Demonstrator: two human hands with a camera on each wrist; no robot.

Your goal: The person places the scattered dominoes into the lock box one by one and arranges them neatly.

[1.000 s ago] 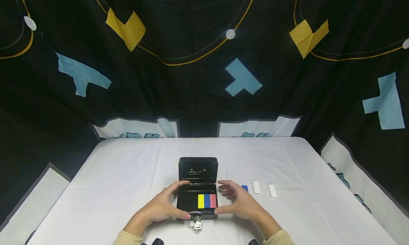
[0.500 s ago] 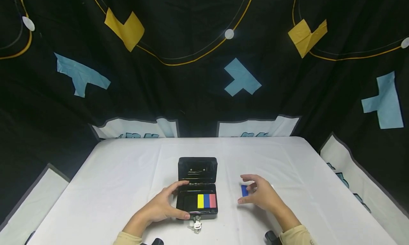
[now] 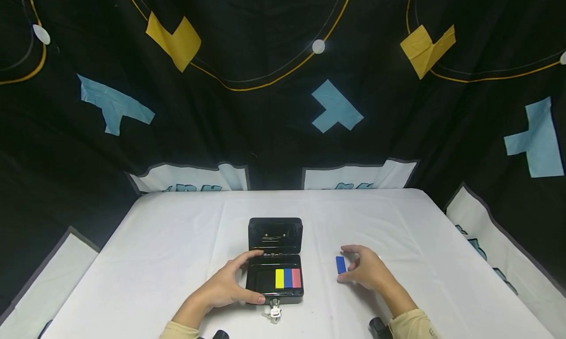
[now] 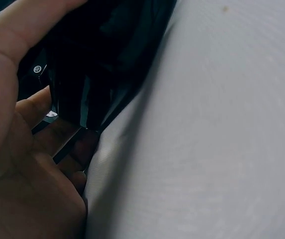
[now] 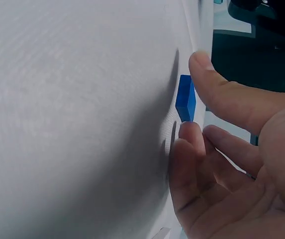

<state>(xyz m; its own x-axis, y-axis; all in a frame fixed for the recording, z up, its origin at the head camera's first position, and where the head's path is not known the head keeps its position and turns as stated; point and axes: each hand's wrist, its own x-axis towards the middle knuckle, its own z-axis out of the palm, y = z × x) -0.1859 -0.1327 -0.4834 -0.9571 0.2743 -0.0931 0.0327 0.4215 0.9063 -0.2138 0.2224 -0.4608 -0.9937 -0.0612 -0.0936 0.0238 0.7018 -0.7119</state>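
A small black cash box (image 3: 261,280) stands with its lid (image 3: 275,231) raised. Yellow (image 3: 279,279), blue (image 3: 288,278) and pink (image 3: 296,278) blocks lie side by side at the right of its inside. My left hand (image 3: 223,284) grips the box's left side, thumb at the front edge, fingers toward the hinge. On the cloth to the right lies a loose blue block (image 3: 340,265). Around it my right hand (image 3: 370,270) is spread, its thumb near one end and the index finger beyond the other. In the right wrist view the block (image 5: 185,99) shows between thumb and fingers.
Keys (image 3: 275,312) hang from the lock at the box's front. A white cloth (image 3: 177,231) covers the table, with a black curtain (image 3: 265,132) behind it. A white piece (image 5: 161,233) shows at the right wrist view's lower edge.
My right hand has left the box's right side and moved right to the loose blue block, now covering the white blocks behind. The left hand has stayed on the box.
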